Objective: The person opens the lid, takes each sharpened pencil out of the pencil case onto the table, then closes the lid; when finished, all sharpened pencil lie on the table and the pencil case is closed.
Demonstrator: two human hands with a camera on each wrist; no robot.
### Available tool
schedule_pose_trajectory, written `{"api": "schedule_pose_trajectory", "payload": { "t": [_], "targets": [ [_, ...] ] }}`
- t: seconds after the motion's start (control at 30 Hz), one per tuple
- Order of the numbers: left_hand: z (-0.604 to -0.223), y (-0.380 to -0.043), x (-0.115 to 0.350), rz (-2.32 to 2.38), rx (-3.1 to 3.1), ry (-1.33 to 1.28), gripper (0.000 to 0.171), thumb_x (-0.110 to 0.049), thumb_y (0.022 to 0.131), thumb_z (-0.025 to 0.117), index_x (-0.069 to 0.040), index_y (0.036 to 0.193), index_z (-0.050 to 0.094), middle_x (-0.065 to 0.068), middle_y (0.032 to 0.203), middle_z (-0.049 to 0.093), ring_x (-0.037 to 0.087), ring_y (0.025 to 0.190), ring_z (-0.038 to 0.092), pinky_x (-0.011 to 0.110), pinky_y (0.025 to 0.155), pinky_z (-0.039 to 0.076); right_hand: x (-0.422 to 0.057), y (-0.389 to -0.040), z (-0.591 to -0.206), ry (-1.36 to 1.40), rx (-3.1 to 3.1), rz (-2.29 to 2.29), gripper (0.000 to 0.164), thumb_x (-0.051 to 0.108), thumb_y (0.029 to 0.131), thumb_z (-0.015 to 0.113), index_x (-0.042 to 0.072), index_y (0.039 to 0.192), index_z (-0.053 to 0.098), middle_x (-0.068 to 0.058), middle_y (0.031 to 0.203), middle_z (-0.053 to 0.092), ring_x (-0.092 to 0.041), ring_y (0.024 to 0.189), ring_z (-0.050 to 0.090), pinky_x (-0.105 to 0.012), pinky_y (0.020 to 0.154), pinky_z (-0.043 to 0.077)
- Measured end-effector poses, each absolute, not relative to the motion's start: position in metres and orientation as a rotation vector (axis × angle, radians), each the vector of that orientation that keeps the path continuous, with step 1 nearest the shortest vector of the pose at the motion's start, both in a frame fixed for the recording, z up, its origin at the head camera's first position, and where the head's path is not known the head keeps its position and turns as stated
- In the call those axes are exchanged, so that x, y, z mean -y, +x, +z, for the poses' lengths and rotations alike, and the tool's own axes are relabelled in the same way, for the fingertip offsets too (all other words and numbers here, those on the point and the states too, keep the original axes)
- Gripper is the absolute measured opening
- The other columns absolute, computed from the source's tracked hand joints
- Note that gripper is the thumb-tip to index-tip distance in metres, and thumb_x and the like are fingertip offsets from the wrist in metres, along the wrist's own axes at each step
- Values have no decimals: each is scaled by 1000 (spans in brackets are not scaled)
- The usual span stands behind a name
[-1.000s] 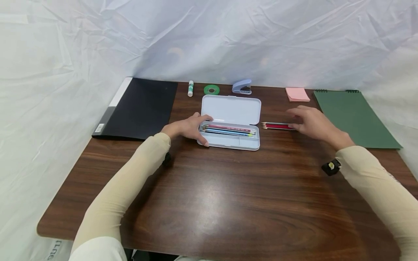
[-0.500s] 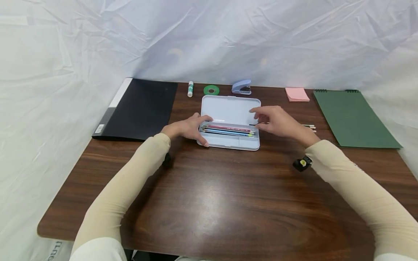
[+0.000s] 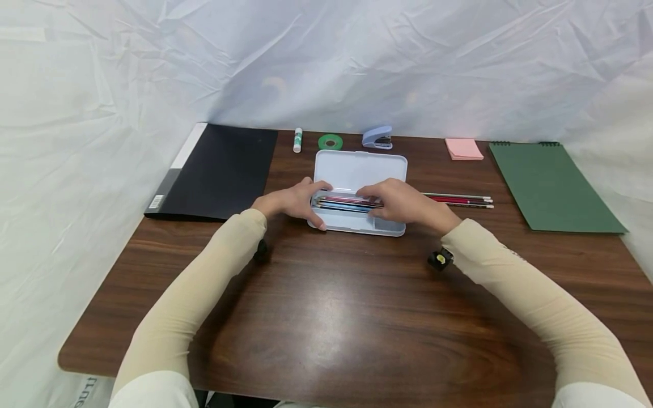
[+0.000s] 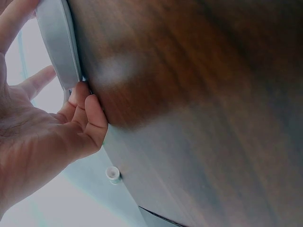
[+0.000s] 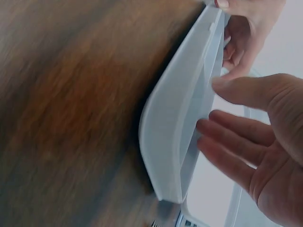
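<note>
A pale pencil case (image 3: 352,226) lies with its lid (image 3: 361,168) raised at the back. Several pencils (image 3: 343,203) lie along the tray of the case. My left hand (image 3: 296,199) grips the case's left end, thumb at the front edge and fingers behind. In the left wrist view, curled fingertips (image 4: 97,113) touch the case's side. My right hand (image 3: 400,201) reaches over the case's right half, its fingers at the pencils. The right wrist view shows its thumb and fingers apart inside the rim, with no pencil visible between them.
More pencils (image 3: 464,200) lie right of the case. Behind stand a glue stick (image 3: 298,140), green tape roll (image 3: 330,141) and stapler (image 3: 377,137). Pink sticky notes (image 3: 464,148) and a green spiral notebook (image 3: 556,187) are at right, a black folder (image 3: 224,170) at left.
My right hand has moved left from the loose pencils into the case; a dark tip stuck out from it half a second ago. My left hand has stayed on the case.
</note>
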State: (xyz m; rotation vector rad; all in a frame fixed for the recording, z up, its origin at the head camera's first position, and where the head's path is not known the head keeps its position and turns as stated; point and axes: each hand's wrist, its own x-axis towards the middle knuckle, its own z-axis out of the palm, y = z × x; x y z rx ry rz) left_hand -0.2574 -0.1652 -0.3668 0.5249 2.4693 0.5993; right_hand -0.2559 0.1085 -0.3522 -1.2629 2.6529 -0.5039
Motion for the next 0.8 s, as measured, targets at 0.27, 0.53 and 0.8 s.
{"api": "schedule_pose_trajectory", "payload": {
  "t": [0.27, 0.53, 0.8],
  "targets": [
    [-367, -257, 165, 595, -2469, 516, 96, -42, 77, 84, -25, 155, 29, 17, 135, 32, 31, 122, 40, 46, 103, 38, -95, -252, -354, -1222, -2655, -379, 45, 8, 87, 74, 5, 131, 64, -14, 122, 71, -26, 100, 68, -47, 92, 52],
    [-368, -259, 164, 576, -2471, 523, 96, -43, 78, 83, -25, 155, 28, 17, 135, 33, 31, 121, 40, 46, 102, 39, -86, -256, -353, -1205, -2606, -349, 44, 2, 88, 69, 5, 132, 64, -12, 104, 72, -24, 85, 59, -43, 82, 49],
    [-368, -258, 164, 582, -2469, 529, 96, -42, 78, 84, -24, 155, 28, 18, 135, 33, 31, 123, 38, 46, 104, 39, -80, -261, -350, -1171, -2527, -291, 48, 0, 88, 69, 7, 135, 61, -11, 102, 68, -24, 88, 58, -43, 84, 48]
  ]
}}
